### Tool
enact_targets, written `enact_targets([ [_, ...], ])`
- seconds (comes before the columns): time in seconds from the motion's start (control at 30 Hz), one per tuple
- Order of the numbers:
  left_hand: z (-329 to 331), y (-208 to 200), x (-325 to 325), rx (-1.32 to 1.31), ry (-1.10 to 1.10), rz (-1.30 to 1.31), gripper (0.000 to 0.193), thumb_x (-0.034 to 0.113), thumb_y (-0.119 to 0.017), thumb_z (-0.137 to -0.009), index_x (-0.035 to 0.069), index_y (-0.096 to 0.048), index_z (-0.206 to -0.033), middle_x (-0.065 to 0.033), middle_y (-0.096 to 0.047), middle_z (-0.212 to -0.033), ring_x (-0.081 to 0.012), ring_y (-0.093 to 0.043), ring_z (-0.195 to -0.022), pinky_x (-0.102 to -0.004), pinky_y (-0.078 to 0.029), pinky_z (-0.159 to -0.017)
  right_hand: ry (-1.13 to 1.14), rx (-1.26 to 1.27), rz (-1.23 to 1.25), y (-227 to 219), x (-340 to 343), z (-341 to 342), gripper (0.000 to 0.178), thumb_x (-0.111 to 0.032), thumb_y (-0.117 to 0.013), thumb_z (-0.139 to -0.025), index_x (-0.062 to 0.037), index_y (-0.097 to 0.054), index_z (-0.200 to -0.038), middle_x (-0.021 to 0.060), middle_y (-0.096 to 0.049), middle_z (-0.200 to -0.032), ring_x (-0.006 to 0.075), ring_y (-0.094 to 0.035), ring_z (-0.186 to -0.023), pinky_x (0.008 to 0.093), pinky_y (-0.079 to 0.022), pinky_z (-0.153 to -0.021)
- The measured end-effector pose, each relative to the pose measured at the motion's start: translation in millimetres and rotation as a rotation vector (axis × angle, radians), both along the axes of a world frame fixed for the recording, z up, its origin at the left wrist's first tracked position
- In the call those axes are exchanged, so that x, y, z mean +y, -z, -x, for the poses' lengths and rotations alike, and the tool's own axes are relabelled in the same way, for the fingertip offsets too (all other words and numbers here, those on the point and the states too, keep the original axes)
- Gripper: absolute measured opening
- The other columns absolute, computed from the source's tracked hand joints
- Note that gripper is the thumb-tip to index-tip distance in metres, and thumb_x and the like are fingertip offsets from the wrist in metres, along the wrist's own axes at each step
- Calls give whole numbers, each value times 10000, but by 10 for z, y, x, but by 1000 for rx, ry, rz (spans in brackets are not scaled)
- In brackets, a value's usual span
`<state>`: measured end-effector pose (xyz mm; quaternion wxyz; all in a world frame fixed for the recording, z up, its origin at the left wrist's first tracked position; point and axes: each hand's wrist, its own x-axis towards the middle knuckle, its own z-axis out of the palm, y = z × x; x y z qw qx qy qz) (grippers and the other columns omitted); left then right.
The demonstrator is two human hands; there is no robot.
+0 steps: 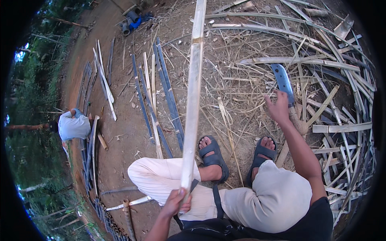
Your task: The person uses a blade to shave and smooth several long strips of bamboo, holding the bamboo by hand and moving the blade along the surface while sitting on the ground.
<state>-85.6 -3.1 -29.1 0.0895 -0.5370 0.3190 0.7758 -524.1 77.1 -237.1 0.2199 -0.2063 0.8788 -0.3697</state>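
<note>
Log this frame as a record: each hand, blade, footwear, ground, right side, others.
left hand: closed around the lower end of a long, pale, flat bamboo strip
right hand: fingers spread, beside the knife; contact unclear
blade: broad, dark metal knife with holes, blade pointing away from the wearer
footwear: dark strapped sandals
ground: brown soil, thin pale shavings, long dark bamboo strips ahead and to the left
right side: tangled heap of split bamboo pieces
others: one person in a light shirt, bent over, far left
</note>
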Motion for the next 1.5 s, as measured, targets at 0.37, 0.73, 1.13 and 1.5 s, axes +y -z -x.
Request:
enact_targets([
  [0.37, 1874, 2040, 549, 550, 224, 388, 707, 631, -215, -1008, 17, -492, -1224, -119, -585, -1042, -229, -596, -967, -365, -464, -909, 8, -489, 510, -1239, -933, -396, 351, -349, -656, -944, -20, -639, -1067, 39, -640, -722, 76, -589, -575, 276, -470, -504],
  [0.73, 1616, -890, -2280, 1091, -572, 889, 1166, 844, -494, -760, -117, -331, -1400, -314, -402, -1418, -443, -417, -1324, -529, -328, -1152, -690, -248, 365, -1388, -520, 113, 488, -477, -752, -818, -4, -698, -924, 58, -613, -674, 130, -575, -629, 318, -446, -573],
  [1.13, 527, -1592, -2178, 1160, -732, 1268, 476, 547, -579, -909, 133, -414, -741, 49, -351, -531, -67, -299, -400, -213, -275, -410, -1053, -209, 69, -1278, -1069, 306, 488, -495, -759, -818, -23, -693, -924, 52, -625, -677, 167, -648, -661, 341, -514, -588],
  [1.5, 1394, -977, -1281, 788, -1441, 1424, 519, 510, -517, -940, 188, -313, -589, 41, -287, -525, -83, -264, -422, -236, -192, -405, -64, 299, -478, 364, 438, 525, 606, -305, -684, -870, 25, -427, -1309, 262, -519, -1244, 402, -519, -1170, 466, -434, -990],
])
